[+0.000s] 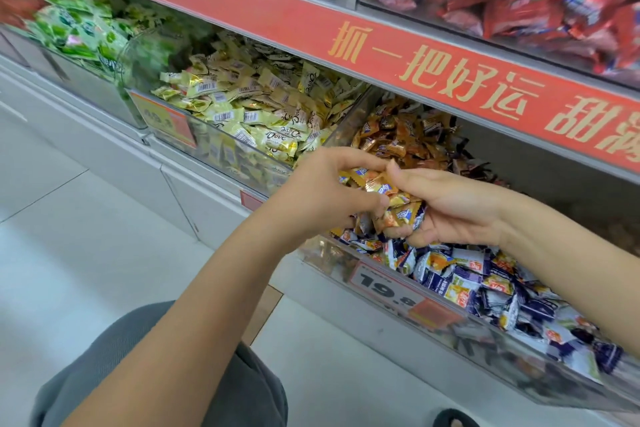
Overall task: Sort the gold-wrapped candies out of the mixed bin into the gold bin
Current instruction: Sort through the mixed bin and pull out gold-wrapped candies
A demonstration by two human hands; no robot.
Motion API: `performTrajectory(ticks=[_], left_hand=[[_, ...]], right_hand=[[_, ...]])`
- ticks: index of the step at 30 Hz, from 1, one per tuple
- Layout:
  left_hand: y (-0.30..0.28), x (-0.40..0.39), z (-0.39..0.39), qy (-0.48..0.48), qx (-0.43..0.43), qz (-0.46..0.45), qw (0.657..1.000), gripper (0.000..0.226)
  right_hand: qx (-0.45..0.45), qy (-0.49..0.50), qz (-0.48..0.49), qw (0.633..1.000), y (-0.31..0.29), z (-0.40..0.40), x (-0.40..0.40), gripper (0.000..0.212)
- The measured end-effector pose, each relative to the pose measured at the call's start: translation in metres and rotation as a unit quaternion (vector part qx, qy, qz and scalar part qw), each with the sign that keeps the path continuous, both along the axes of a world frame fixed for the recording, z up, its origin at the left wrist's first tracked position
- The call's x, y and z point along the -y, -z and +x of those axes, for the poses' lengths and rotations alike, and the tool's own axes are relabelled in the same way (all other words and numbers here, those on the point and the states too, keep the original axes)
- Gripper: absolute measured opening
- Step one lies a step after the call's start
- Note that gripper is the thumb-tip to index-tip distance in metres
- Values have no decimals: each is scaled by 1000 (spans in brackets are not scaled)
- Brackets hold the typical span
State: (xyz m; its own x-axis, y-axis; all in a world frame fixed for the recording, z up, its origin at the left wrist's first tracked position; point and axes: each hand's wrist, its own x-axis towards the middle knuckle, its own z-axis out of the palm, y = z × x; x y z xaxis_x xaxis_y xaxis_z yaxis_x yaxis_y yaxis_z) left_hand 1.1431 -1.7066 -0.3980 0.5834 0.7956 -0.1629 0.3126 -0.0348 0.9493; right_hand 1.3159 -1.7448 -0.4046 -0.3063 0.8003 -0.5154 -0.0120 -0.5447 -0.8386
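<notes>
Now, starting at my left, the gold bin (242,152) sits on the shelf, heaped with pale gold-wrapped candies, up and to the left of both my hands. My left forearm reaches up from the lower left, and my left hand (325,194) hangs over the near edge of the mixed bin (450,319), fingers curled, pinching at the candies (384,189) bunched between my two hands. Just beside it, touching the same bunch, my right hand (446,208) comes in from the right with its palm turned up and leftward, fingers cupped round a handful of orange-gold and blue wrappers. Below and to the right of it, the mixed bin holds blue, white and orange pieces behind a 19.8 price tag (388,288).
</notes>
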Motion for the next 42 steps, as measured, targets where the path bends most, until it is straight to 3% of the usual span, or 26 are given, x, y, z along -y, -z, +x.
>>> performTrajectory(ticks=[3, 9, 14, 17, 23, 32, 38, 42], left_hand=[[4, 0, 5, -14, 59, -122, 991, 38], [11, 1, 17, -46, 113, -225, 967, 32], [11, -4, 20, -100, 181, -329, 921, 22], [14, -6, 20, -114, 180, -385, 898, 25], [14, -8, 18, -132, 205, -421, 874, 30], [16, -9, 18, -85, 155, -419, 891, 17], [16, -10, 20, -87, 165, -455, 871, 14], [15, -7, 22, -81, 165, -449, 875, 17]], right_hand=[[-38, 48, -23, 998, 0, 1, 1, 45], [-81, 159, -87, 980, -2, 12, 4, 45], [-123, 194, -109, 967, -7, 19, 11, 39], [-159, 185, -111, 964, -9, 17, 14, 42], [-119, 171, -83, 975, -12, 13, 16, 34], [-16, 188, -1, 982, -3, 8, 19, 40], [-34, 236, -18, 971, -3, 3, 20, 34], [-39, 234, 4, 971, -8, -3, 19, 23]])
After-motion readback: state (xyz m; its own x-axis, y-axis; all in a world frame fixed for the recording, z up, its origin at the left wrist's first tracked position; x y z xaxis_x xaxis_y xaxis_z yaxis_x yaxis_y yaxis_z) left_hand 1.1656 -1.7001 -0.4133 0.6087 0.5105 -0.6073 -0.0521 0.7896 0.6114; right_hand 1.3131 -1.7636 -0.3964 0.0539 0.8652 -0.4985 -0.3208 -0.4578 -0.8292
